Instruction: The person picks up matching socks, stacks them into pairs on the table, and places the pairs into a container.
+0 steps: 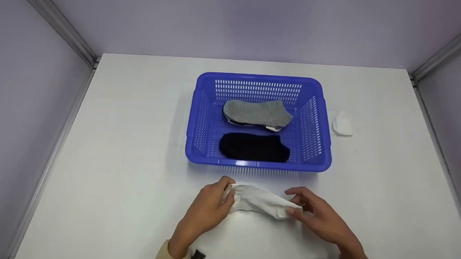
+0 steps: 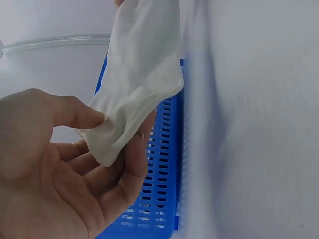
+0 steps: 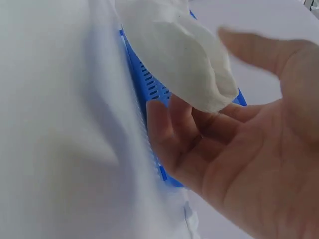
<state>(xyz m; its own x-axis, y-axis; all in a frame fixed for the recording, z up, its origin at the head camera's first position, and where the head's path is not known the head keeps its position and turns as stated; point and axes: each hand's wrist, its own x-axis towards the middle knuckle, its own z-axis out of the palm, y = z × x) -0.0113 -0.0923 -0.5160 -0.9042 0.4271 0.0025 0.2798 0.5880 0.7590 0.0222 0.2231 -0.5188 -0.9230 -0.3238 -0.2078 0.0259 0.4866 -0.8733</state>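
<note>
A white sock (image 1: 259,199) is stretched between the hands in front of the blue basket. My left hand (image 1: 208,207) pinches one end; the left wrist view shows the thumb on the cloth and curled fingers behind it. At the other end is my right hand (image 1: 321,216). Its fingers (image 3: 182,122) lie under the sock, while the thumb stands apart from the cloth in the right wrist view. In the blue basket (image 1: 322,166) lie a black sock (image 1: 254,147) near the front and a grey sock (image 1: 256,112) on top of other socks, mostly hidden, behind it.
A small crumpled white cloth (image 1: 342,124) lies on the white table (image 1: 120,160) just right of the basket. Pale walls (image 1: 196,27) enclose the table at the back and both sides.
</note>
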